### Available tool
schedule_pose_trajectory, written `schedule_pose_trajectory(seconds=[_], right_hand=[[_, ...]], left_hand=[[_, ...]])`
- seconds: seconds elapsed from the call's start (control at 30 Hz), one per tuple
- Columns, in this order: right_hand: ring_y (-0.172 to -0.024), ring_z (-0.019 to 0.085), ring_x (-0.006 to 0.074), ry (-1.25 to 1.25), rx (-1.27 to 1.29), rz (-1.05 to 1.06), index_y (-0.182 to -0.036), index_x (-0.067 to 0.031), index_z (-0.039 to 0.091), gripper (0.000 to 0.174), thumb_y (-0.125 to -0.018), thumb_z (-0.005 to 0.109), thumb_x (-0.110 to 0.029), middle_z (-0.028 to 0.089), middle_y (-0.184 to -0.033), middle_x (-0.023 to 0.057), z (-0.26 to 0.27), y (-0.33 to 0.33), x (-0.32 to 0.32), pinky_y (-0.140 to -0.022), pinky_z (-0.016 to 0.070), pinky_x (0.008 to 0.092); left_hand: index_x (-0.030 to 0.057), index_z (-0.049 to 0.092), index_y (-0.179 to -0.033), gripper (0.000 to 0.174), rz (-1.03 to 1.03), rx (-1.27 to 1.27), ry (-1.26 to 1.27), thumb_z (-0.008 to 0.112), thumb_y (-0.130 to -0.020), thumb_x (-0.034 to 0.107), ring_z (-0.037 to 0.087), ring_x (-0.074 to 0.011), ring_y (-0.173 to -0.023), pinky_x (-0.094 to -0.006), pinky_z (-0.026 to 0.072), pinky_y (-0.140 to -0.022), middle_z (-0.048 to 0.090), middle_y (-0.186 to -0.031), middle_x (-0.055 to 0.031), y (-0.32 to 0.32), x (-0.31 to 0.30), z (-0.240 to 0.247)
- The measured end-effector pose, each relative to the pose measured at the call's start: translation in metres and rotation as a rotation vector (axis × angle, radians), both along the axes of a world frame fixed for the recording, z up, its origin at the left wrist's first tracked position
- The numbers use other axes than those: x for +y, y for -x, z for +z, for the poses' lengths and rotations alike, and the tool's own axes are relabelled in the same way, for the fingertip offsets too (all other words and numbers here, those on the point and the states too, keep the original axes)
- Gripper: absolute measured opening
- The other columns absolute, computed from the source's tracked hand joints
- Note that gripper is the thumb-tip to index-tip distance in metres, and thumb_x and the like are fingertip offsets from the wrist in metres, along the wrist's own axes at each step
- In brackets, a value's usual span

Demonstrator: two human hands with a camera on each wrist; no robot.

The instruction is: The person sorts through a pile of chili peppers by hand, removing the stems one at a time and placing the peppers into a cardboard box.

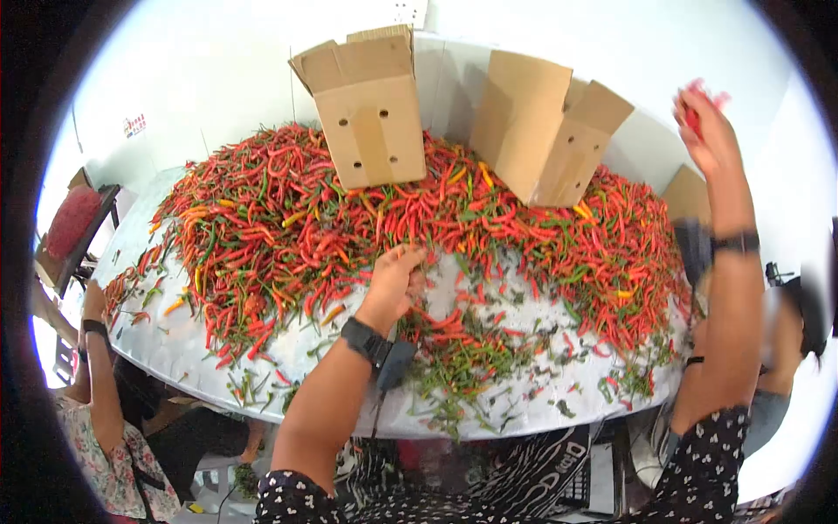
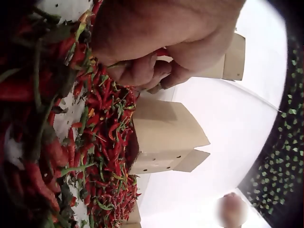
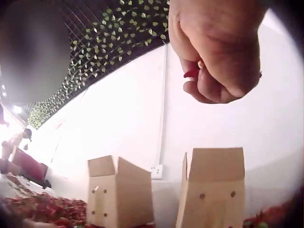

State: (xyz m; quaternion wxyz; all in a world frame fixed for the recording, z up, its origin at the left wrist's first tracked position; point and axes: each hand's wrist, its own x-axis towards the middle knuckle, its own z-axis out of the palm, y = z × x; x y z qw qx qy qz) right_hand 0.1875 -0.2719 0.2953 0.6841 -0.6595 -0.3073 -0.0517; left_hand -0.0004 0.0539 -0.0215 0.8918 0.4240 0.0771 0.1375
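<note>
Over the front of the chilli heap, the left hand [image 1: 394, 286] has its fingers curled round a red chilli; in the left wrist view this hand [image 2: 166, 38] shows a bit of red and a green stem between the fingers. Raised high at the right, the right hand [image 1: 709, 131] holds several red chillies, blurred. The right wrist view shows the right hand [image 3: 218, 52] with curled fingers and a red piece at them. Red and green chillies [image 1: 262, 218] cover much of the metal table [image 1: 166, 349]. Green stems and small chillies [image 1: 463, 371] lie near the front edge.
Two open cardboard boxes [image 1: 371, 122] [image 1: 546, 140] stand on the heap at the back, before a white wall. Another person's arm [image 1: 103, 375] is at the left edge, and someone else [image 1: 781, 349] is at the right. A red chair [image 1: 74, 218] stands far left.
</note>
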Motion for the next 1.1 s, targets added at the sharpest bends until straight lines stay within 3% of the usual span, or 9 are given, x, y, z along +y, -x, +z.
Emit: schedule_pose_trajectory(seconds=[0.1, 0.17, 0.27, 0.3, 0.47, 0.6, 0.83, 1.0, 1.1], right_hand=[[-0.093, 0.056, 0.028, -0.147, 0.071, -0.08, -0.107, -0.0002, 0.051, 0.039, -0.079, 0.064, -0.025, 0.055, -0.101, 0.0165, 0.043, -0.041, 0.07, -0.072, 0.0504, 0.0318], [-0.125, 0.03, 0.0356, -0.284, 0.268, -0.338, -0.128, 0.0052, 0.031, 0.076, -0.076, 0.065, -0.038, 0.033, -0.131, 0.024, 0.042, -0.023, 0.106, -0.1, 0.0306, 0.0455], [-0.133, 0.006, 0.0345, 0.104, 0.044, -0.193, -0.136, 0.0053, 0.01, 0.101, -0.072, 0.066, -0.047, 0.006, -0.142, 0.0246, 0.022, -0.021, 0.092, -0.105, 0.0145, 0.0468], [-0.129, 0.024, 0.0301, 0.141, -0.06, -0.269, -0.131, 0.0041, 0.029, 0.08, -0.077, 0.061, -0.045, 0.028, -0.136, 0.0234, 0.01, -0.011, 0.086, -0.102, 0.025, 0.0436], [-0.077, 0.058, 0.0106, 0.8, -0.179, -0.179, -0.103, -0.0007, 0.057, 0.033, -0.084, 0.056, -0.027, 0.062, -0.087, 0.0035, -0.06, 0.061, 0.036, -0.065, 0.0444, 0.0252], [-0.055, 0.059, 0.0117, 1.087, -0.139, -0.048, -0.089, 0.0014, 0.06, 0.019, -0.081, 0.055, -0.015, 0.062, -0.073, 0.0052, -0.13, 0.099, 0.043, -0.049, 0.0445, 0.024], [-0.057, 0.062, 0.0157, 1.197, -0.069, 0.055, -0.08, -0.0033, 0.065, 0.023, -0.077, 0.058, -0.024, 0.061, -0.06, 0.01, -0.244, 0.047, 0.1, -0.057, 0.0481, 0.0307], [-0.067, 0.063, 0.0264, 1.317, -0.034, -0.196, -0.077, 0.0007, 0.064, 0.037, -0.072, 0.064, -0.036, 0.062, -0.064, 0.0127, -0.284, 0.028, 0.155, -0.068, 0.0484, 0.0361], [-0.054, 0.06, 0.0227, 1.317, -0.019, -0.191, -0.067, 0.0009, 0.06, 0.034, -0.072, 0.067, -0.032, 0.06, -0.061, 0.0144, -0.296, 0.032, 0.175, -0.053, 0.0482, 0.0333]], left_hand=[[0.0138, 0.037, -0.064, 0.027, -0.009, 0.023, -0.02, 0.049, -0.087, 0.006, 0.025, -0.0067, -0.045, -0.026, 0.0205, -0.041, 0.032, -0.058, 0.0046, -0.001, 0.001, -0.004], [0.0134, 0.037, -0.064, 0.027, -0.019, 0.011, -0.018, 0.051, -0.086, 0.007, 0.026, -0.0066, -0.045, -0.0257, 0.0212, -0.041, 0.032, -0.058, 0.0046, -0.003, 0.005, -0.006], [0.0123, 0.04, -0.065, 0.024, -0.008, 0.105, -0.014, 0.054, -0.084, 0.009, 0.028, -0.0062, -0.044, -0.0249, 0.0233, -0.04, 0.034, -0.059, 0.0046, 0.004, -0.001, 0.005], [0.012, 0.041, -0.065, 0.023, -0.012, 0.063, 0.001, 0.055, -0.083, 0.01, 0.028, -0.0059, -0.044, -0.0242, 0.0227, -0.039, 0.034, -0.059, 0.0048, 0.004, -0.002, 0.004], [0.0134, 0.04, -0.067, 0.023, -0.039, -0.001, 0.007, 0.057, -0.082, 0.01, 0.029, -0.0053, -0.044, -0.0243, 0.0186, -0.04, 0.033, -0.058, 0.0059, -0.004, -0.005, -0.008], [0.0145, 0.038, -0.066, 0.026, -0.048, -0.019, 0.023, 0.058, -0.082, 0.01, 0.027, -0.0054, -0.044, -0.0244, 0.0181, -0.04, 0.032, -0.058, 0.0059, -0.003, -0.007, -0.009], [0.0138, 0.04, -0.068, 0.022, -0.087, 0.018, 0.021, 0.057, -0.082, 0.01, 0.028, -0.0052, -0.041, -0.0236, 0.018, -0.038, 0.033, -0.056, 0.006, -0.002, -0.003, -0.007], [0.0128, 0.044, -0.07, 0.017, -0.089, 0.039, 0.002, 0.056, -0.082, 0.01, 0.028, -0.0048, -0.041, -0.0234, 0.0178, -0.039, 0.037, -0.058, 0.0058, 0.001, -0.005, -0.003], [0.0095, 0.047, -0.076, 0.01, -0.091, 0.004, -0.007, 0.055, -0.082, 0.009, 0.031, -0.0048, -0.043, -0.021, 0.0201, -0.038, 0.038, -0.059, 0.0045, -0.003, -0.005, -0.008]])
